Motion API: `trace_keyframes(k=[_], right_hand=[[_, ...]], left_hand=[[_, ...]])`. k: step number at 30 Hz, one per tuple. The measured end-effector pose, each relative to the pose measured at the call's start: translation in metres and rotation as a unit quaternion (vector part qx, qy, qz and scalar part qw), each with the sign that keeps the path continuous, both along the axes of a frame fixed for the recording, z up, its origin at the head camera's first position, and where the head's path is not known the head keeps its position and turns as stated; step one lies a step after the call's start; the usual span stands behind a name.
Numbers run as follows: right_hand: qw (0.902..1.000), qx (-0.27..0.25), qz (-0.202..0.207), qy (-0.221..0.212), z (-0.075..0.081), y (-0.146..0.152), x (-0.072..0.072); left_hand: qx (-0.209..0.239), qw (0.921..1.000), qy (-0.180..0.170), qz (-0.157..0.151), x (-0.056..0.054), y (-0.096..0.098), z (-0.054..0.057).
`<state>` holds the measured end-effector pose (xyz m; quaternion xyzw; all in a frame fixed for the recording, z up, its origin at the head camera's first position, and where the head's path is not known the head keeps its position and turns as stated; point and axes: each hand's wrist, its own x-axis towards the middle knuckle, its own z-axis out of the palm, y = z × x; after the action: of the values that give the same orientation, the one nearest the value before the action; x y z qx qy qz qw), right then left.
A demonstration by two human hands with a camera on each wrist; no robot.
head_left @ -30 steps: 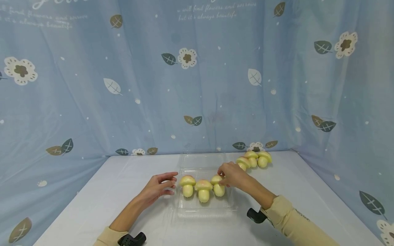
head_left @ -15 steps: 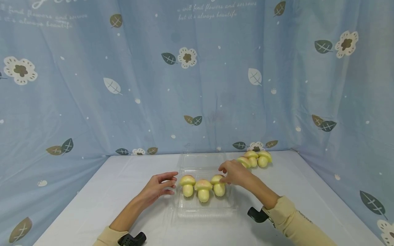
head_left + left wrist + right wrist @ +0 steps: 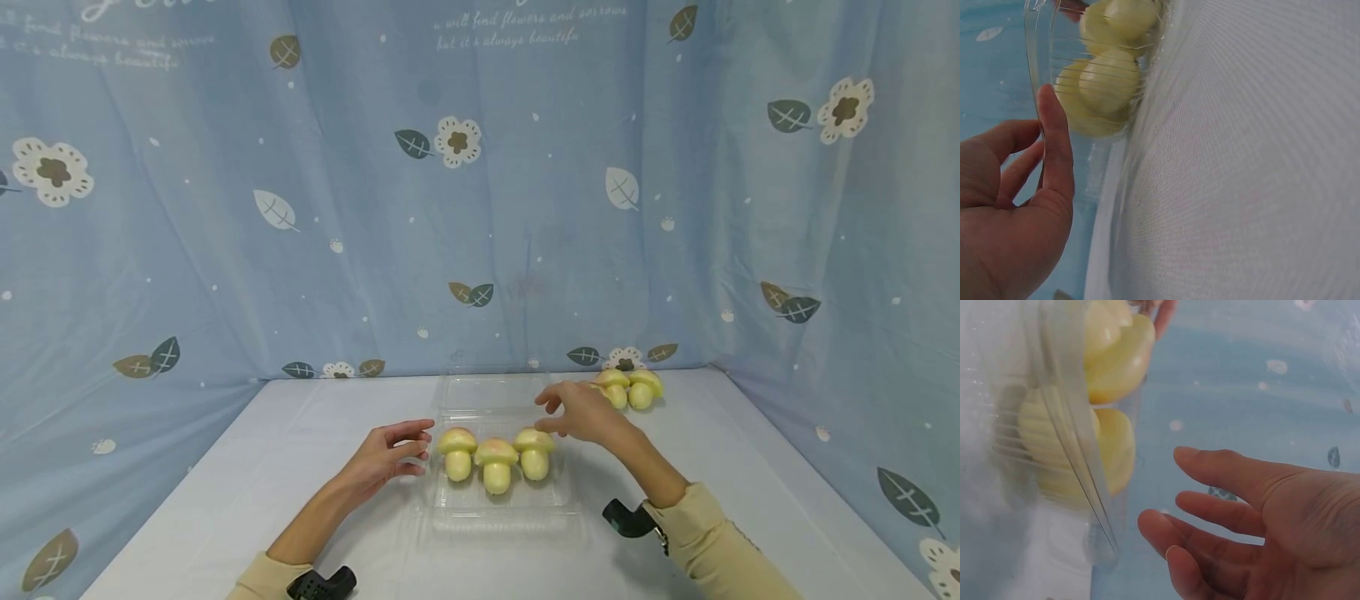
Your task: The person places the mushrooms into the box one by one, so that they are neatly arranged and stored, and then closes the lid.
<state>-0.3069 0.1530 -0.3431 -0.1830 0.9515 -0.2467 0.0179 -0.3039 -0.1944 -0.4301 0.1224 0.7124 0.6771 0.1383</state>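
Three yellow mushroom-shaped pieces lie side by side in a clear plastic container with its lid folded back, in the head view: a left one (image 3: 457, 454), a middle one (image 3: 496, 467) and a right one (image 3: 535, 455). At the container's left edge, my left hand (image 3: 381, 462) pinches the clear rim (image 3: 1032, 56) between thumb and fingers, as the left wrist view shows. My right hand (image 3: 588, 411) hovers over the container's right back corner, just off the right piece. Its fingers (image 3: 1210, 512) are spread and bent a little around nothing.
More mushroom-shaped pieces (image 3: 640, 390) sit at the back right of the white table (image 3: 322, 408), partly behind my right hand. The clear lid (image 3: 493, 393) lies open behind the container. A blue patterned curtain (image 3: 337, 167) closes off the back and sides.
My right hand has let go of the right mushroom-shaped piece and risen slightly up and to the right, its fingers wider apart. My left hand has not moved.
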Motion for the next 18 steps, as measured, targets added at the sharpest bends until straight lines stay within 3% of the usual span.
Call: trace_keyframes(k=[18], right_hand=[[0.9959,-0.088,-0.02,0.006,0.006,0.038,-0.008]], left_hand=[[0.005,1.0,-0.007,0.004,-0.001,-0.001,-0.002]])
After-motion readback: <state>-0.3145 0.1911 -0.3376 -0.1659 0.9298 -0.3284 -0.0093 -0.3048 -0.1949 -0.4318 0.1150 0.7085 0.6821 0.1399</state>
